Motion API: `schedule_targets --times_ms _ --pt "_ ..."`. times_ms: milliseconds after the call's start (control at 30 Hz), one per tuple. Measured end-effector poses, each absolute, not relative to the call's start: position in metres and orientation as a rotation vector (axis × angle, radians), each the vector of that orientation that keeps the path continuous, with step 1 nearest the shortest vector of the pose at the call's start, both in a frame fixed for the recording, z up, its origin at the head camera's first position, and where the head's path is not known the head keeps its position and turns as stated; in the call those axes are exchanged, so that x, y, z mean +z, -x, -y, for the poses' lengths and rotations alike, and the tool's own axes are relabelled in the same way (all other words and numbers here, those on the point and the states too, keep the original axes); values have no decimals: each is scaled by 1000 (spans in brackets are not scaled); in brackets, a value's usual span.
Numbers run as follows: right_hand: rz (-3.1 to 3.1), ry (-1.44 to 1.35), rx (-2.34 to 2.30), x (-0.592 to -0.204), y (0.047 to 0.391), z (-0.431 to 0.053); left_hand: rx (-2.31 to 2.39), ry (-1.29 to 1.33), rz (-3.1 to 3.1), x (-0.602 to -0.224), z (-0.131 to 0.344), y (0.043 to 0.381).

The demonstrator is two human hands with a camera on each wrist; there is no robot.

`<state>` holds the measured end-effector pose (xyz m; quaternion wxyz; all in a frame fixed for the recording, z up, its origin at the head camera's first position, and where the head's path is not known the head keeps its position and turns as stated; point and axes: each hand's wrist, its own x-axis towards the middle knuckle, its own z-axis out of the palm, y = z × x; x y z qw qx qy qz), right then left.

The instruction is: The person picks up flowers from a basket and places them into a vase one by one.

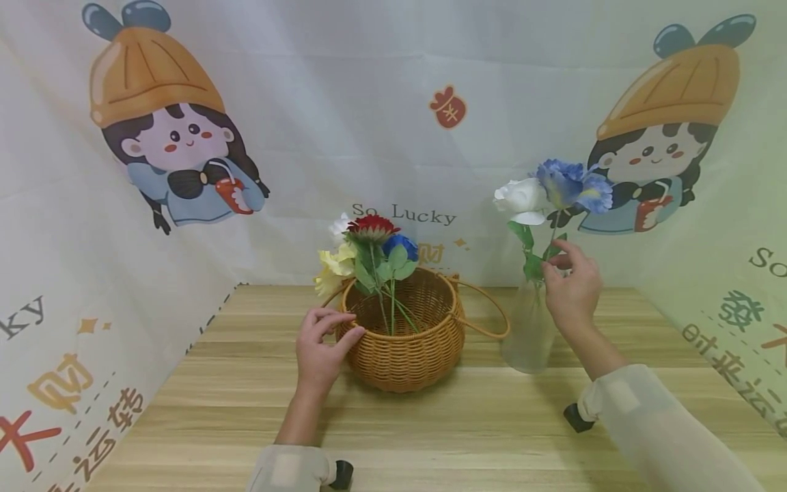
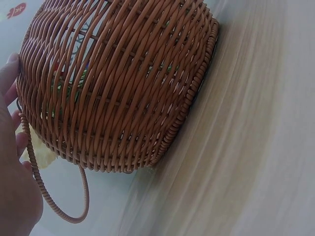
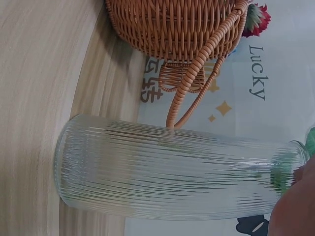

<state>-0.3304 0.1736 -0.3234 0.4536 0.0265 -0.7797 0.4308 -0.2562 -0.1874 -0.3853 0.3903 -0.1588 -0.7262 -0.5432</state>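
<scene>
A round wicker basket [image 1: 406, 362] stands on the table, its two handles folded out to the sides. Several artificial flowers lean in it: a red flower [image 1: 372, 229], a yellow flower [image 1: 335, 265], a blue one [image 1: 401, 247] and a white one partly hidden behind. My left hand [image 1: 322, 342] grips the basket's near left rim. At the mouth of a ribbed clear glass vase [image 3: 182, 172], my right hand [image 1: 574, 287] pinches the stem of a blue iris-like flower [image 1: 568, 184]. Beside that bloom, a white rose [image 1: 519, 198] rises from the vase.
The wooden table [image 1: 215, 410] meets a white printed cloth [image 1: 344, 123] at the back and sides. The basket's right handle [image 1: 488, 333] reaches out close to the vase. A black strap piece [image 1: 578, 417] shows at the right cuff.
</scene>
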Motion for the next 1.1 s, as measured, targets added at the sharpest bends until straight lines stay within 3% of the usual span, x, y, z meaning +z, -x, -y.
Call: schedule_targets --times_ms 1100 --pt "1910 -25 1132 -326 324 -175 -1412 381 1861 -385 188 255"
